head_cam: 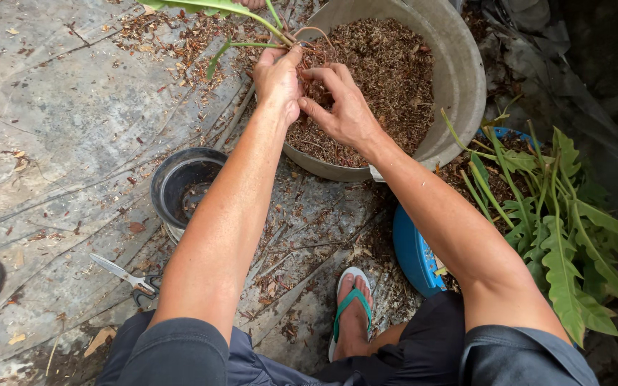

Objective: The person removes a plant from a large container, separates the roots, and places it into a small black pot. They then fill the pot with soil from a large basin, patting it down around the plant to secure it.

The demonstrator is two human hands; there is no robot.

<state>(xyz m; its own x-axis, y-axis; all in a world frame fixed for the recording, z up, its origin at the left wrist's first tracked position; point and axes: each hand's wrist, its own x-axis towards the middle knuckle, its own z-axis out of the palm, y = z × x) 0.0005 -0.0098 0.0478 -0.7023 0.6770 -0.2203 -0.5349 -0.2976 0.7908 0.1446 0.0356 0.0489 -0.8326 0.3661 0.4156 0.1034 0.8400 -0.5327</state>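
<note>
Outdoor ground: weathered grey paving scattered with brown chips and dry leaf bits. Far centre, large grey tub filled with brown shredded potting mix. Left hand at the tub's left rim, fingers curled shut around the base of a small plant with green stems and a leaf running off the top edge; reddish roots hang at its base. Right hand just beside, thumb and fingers pinching at the roots, partly closed. Empty black pot near left of the left forearm. Scissors lie on the paving, near left. Blue pot with lobed green foliage at right. Foot in a green-strapped sandal near centre.
</note>
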